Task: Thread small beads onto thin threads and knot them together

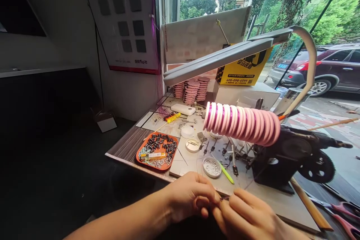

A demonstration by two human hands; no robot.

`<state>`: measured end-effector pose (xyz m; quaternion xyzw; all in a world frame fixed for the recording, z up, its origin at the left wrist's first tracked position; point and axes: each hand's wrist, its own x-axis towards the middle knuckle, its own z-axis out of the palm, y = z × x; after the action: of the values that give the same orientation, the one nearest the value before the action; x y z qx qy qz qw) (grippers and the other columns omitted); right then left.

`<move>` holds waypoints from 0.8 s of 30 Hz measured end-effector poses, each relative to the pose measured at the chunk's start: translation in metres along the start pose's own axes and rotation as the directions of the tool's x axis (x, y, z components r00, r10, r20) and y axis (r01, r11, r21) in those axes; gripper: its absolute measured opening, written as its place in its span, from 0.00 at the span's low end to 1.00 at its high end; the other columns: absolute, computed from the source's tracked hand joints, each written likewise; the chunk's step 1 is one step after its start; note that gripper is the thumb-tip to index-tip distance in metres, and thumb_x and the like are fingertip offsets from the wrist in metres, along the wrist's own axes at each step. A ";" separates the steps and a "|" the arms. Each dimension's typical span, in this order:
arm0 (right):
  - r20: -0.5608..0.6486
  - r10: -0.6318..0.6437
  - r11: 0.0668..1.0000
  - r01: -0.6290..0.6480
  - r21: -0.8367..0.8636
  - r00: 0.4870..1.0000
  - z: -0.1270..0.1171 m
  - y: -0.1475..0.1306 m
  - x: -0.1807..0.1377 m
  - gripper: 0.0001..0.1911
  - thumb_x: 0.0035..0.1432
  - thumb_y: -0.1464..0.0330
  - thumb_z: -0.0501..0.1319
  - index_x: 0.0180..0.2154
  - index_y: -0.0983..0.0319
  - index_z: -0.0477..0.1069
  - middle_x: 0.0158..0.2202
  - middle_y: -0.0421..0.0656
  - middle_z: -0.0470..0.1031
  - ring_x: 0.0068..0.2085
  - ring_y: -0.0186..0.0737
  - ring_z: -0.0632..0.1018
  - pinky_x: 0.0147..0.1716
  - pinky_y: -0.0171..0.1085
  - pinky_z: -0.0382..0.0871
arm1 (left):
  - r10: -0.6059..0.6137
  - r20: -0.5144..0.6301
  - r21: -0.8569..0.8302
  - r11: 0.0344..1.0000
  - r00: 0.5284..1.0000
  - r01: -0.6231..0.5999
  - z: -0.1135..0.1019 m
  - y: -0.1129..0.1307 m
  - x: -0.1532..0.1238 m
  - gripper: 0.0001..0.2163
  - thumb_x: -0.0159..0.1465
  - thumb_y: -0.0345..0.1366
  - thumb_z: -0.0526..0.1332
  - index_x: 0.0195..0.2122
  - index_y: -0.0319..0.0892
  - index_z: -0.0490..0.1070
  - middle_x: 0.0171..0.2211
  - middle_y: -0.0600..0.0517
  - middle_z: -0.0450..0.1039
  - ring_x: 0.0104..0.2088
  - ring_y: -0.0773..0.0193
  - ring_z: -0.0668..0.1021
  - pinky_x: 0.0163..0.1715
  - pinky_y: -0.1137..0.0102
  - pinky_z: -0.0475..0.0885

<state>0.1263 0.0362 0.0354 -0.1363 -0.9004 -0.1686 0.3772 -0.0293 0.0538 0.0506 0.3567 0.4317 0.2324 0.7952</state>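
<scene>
My left hand (195, 193) and my right hand (249, 212) meet at the table's front edge, fingertips pinched close together. A small dark purplish strand shows between them, too thin and too covered to name. Just beyond my fingers lie a lime-green pen-like tool (226, 173) and a round white dish (212, 167) of small pale pieces. Several small dark clips with metal stems are scattered behind these. To the right stands a black geared machine (292, 153), bearing a row of pink spools (242, 123) wound with purple thread.
An orange tray (156, 151) of small metal parts sits at the left. A grey lamp head (219, 62) reaches over the table. Pink-handled scissors (344, 210) and a wooden stick (311, 204) lie at the right. Stacked pink discs (191, 92) and a yellow box (244, 68) stand behind.
</scene>
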 end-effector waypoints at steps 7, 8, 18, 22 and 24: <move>0.041 -0.005 0.999 0.006 -0.035 0.999 -0.008 0.002 0.006 0.18 0.62 0.82 0.48 0.27 0.67 0.72 0.16 0.38 0.69 0.17 0.30 0.68 0.21 0.35 0.62 | -0.027 0.007 -0.029 0.999 1.000 0.027 0.000 0.002 -0.002 0.03 0.36 0.29 0.60 0.13 0.37 0.67 0.13 0.57 0.65 0.14 0.76 0.65 0.12 0.81 0.57; 0.045 -0.005 1.000 0.007 -0.031 0.999 -0.009 0.002 0.007 0.19 0.63 0.82 0.47 0.26 0.67 0.72 0.16 0.38 0.68 0.17 0.30 0.67 0.21 0.35 0.62 | -0.020 0.010 -0.016 1.000 1.000 0.020 0.000 0.002 -0.002 0.02 0.36 0.30 0.60 0.13 0.37 0.67 0.14 0.57 0.65 0.14 0.76 0.65 0.13 0.80 0.57; 0.329 0.622 0.422 -0.658 0.624 0.711 -0.014 0.008 0.020 0.14 0.63 0.62 0.54 0.29 0.62 0.71 0.25 0.40 0.73 0.26 0.33 0.71 0.26 0.29 0.65 | 0.889 0.252 0.830 0.005 0.382 -0.558 -0.002 -0.020 -0.013 0.06 0.55 0.23 0.57 0.26 0.35 0.73 0.32 0.44 0.71 0.28 0.65 0.73 0.25 0.73 0.68; 0.539 0.704 -0.038 -0.733 0.679 0.463 -0.017 0.021 0.036 0.13 0.54 0.60 0.61 0.25 0.63 0.69 0.23 0.39 0.70 0.27 0.34 0.70 0.28 0.30 0.66 | 0.863 0.502 0.826 -0.456 0.063 -0.333 -0.004 -0.029 -0.012 0.10 0.57 0.19 0.52 0.29 0.31 0.72 0.25 0.44 0.71 0.20 0.67 0.69 0.19 0.72 0.66; 0.561 0.677 -0.035 -0.741 0.671 0.476 -0.016 0.024 0.037 0.12 0.54 0.62 0.60 0.25 0.64 0.68 0.23 0.38 0.68 0.26 0.33 0.69 0.27 0.30 0.65 | 0.773 0.628 0.753 -0.573 0.092 -0.323 -0.003 -0.025 -0.013 0.11 0.56 0.18 0.51 0.27 0.32 0.72 0.24 0.43 0.73 0.19 0.66 0.68 0.17 0.71 0.63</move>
<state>0.1206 0.0559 0.0773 -0.3689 -0.6524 0.5360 0.3886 -0.0375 0.0298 0.0368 0.8692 0.2402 0.4179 -0.1104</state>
